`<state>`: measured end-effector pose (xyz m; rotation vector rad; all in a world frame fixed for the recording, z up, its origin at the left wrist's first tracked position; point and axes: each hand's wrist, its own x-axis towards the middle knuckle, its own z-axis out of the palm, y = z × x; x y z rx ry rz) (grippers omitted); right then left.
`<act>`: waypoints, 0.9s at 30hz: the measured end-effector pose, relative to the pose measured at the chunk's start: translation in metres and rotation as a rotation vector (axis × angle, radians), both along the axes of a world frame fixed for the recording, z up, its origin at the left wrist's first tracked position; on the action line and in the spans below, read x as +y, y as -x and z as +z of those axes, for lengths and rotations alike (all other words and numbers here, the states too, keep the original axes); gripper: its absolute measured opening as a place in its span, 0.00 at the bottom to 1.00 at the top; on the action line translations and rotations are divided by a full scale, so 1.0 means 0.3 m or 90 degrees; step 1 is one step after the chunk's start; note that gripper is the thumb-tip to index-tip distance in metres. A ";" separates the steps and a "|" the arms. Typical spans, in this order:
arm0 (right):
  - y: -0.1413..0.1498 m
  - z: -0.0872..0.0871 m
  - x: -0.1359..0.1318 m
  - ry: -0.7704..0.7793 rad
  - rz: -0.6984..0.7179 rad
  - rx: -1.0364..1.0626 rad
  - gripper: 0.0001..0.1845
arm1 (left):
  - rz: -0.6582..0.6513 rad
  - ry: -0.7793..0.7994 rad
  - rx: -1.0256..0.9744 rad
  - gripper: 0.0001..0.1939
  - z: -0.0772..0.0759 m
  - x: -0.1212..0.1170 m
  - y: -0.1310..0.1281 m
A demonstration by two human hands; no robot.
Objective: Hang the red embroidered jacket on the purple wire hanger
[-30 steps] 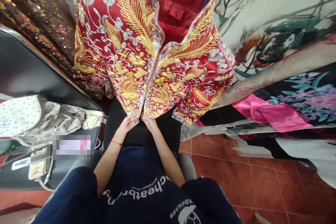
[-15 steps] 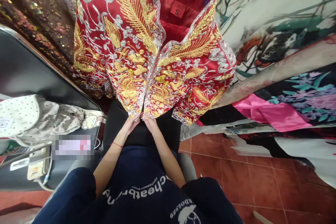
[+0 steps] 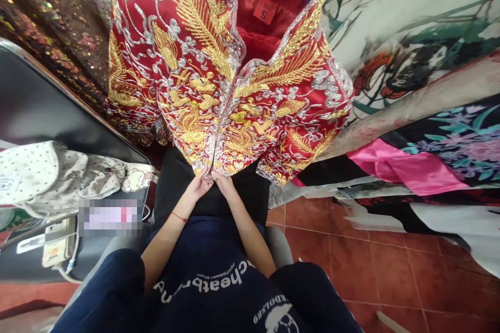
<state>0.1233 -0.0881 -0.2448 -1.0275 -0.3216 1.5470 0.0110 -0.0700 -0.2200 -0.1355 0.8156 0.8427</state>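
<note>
A red jacket (image 3: 242,109) with gold and silver embroidery hangs in front of me, its front edges meeting along the middle. Inside the collar is a red size label (image 3: 266,10) marked S. At the lower hem, my left hand (image 3: 200,185) is closed on the edge of one front panel, fingers curled. Close beside it, my right hand (image 3: 222,184) pinches the other panel's bottom corner near the centre opening. The fingertips partly hide the hem, and whatever small fastening may lie between them cannot be made out.
On the left, a black chair (image 3: 58,99) holds a polka-dot cloth bag (image 3: 78,171), a power strip (image 3: 58,242) and a blurred-out item (image 3: 110,217). Sequined fabric (image 3: 74,26) hangs behind. To the right hang printed garments (image 3: 406,62) and a pink satin piece (image 3: 410,166) above the tiled floor (image 3: 375,265).
My left hand has shifted slightly right and its fingers have turned at the hem. The right hand stays almost in place. The jacket has barely moved.
</note>
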 end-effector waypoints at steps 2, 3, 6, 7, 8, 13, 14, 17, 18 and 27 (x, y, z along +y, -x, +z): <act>-0.001 0.003 -0.001 0.004 0.001 -0.002 0.31 | -0.001 0.014 -0.016 0.15 0.006 -0.002 -0.002; -0.001 0.005 -0.001 0.007 0.002 -0.004 0.30 | -0.001 0.019 -0.022 0.16 0.008 -0.003 -0.002; -0.001 0.007 -0.002 0.014 0.005 -0.009 0.29 | -0.001 0.032 -0.030 0.16 0.011 -0.003 -0.003; -0.001 0.008 -0.002 0.015 0.005 -0.011 0.29 | -0.001 0.035 -0.030 0.15 0.012 -0.002 -0.003; -0.001 0.008 -0.002 0.015 0.004 -0.012 0.29 | -0.001 0.037 -0.029 0.15 0.012 -0.001 -0.003; 0.002 0.006 -0.002 0.011 -0.002 -0.009 0.30 | 0.010 0.033 -0.019 0.12 0.010 0.001 -0.007; 0.003 0.006 -0.002 0.012 -0.007 -0.008 0.31 | 0.014 0.029 -0.016 0.12 0.009 0.000 -0.010; 0.005 0.007 0.000 0.011 -0.024 -0.009 0.33 | 0.025 0.014 -0.006 0.11 0.010 -0.005 -0.017; 0.006 0.009 0.001 0.010 -0.029 -0.010 0.34 | 0.026 0.008 -0.003 0.11 0.010 -0.007 -0.020; 0.016 0.040 0.005 -0.001 -0.051 -0.009 0.35 | 0.032 -0.076 0.064 0.09 0.002 -0.010 -0.027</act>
